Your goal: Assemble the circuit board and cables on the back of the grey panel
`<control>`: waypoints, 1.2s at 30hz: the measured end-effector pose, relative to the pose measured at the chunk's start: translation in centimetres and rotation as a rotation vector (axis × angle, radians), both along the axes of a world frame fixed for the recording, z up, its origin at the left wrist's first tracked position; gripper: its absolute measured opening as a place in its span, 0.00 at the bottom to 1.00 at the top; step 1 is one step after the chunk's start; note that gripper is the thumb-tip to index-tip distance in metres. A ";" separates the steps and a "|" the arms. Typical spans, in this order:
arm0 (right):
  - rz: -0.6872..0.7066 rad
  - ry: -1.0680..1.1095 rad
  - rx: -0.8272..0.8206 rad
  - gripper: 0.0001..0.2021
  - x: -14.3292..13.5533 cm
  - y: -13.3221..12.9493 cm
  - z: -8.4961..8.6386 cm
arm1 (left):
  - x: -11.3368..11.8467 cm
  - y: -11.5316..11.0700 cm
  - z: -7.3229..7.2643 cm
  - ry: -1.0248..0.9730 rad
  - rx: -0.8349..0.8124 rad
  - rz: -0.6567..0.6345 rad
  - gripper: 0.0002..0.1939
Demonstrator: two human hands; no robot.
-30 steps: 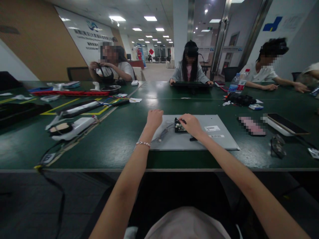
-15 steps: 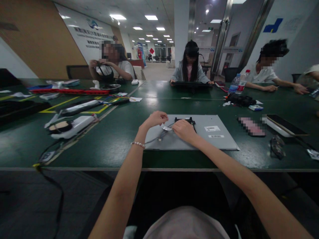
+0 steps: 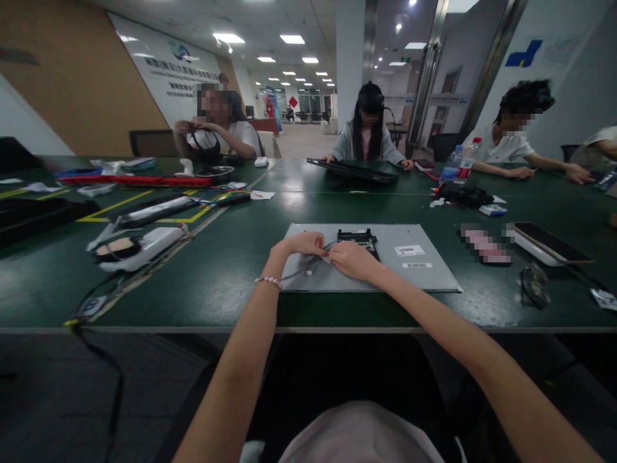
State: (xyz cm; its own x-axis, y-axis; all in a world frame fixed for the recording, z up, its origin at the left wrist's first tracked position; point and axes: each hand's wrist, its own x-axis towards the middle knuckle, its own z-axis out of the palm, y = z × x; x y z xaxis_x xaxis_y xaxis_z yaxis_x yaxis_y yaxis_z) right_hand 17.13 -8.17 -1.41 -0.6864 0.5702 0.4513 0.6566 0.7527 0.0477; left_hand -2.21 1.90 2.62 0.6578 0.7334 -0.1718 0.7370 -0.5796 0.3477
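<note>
A grey flat panel [image 3: 424, 273] lies on the green table in front of me, with two white labels on its right part. A black bracket [image 3: 355, 235] sits near its back edge. My left hand [image 3: 306, 243] is closed at the grey cable [image 3: 294, 274], over the panel's left part. Fingertips of my right hand [image 3: 354, 258] are pinched on the same cable, close to the left fingers. A small white tag shows between the hands, partly hidden. The cable's loose end with a pale connector [image 3: 309, 272] rests on the panel.
Left of the panel lie a white device [image 3: 157, 247] and a red strip [image 3: 139, 180]. To the right are a phone [image 3: 554, 243], a pink blurred item [image 3: 486, 246] and a clear-wrapped object [image 3: 534, 285]. Bottles [image 3: 466, 162] stand farther back. Several people sit across the table.
My left hand has come down and nearer to the right hand, and the white tag is now mostly covered. Across the table, a person has tilted a dark panel and moved one hand off it.
</note>
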 end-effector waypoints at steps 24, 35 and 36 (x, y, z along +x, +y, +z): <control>0.013 0.013 -0.071 0.11 0.4 0.1 -0.1 | 0.2 -0.4 -0.4 -0.031 0.035 0.012 0.14; 0.026 0.033 -0.084 0.10 0.5 -0.2 0.1 | 0.2 -0.1 -0.5 -0.019 0.015 0.026 0.15; 0.032 0.037 -0.084 0.10 0.5 -0.3 0.3 | 0.2 -0.1 -0.5 -0.018 0.010 0.025 0.16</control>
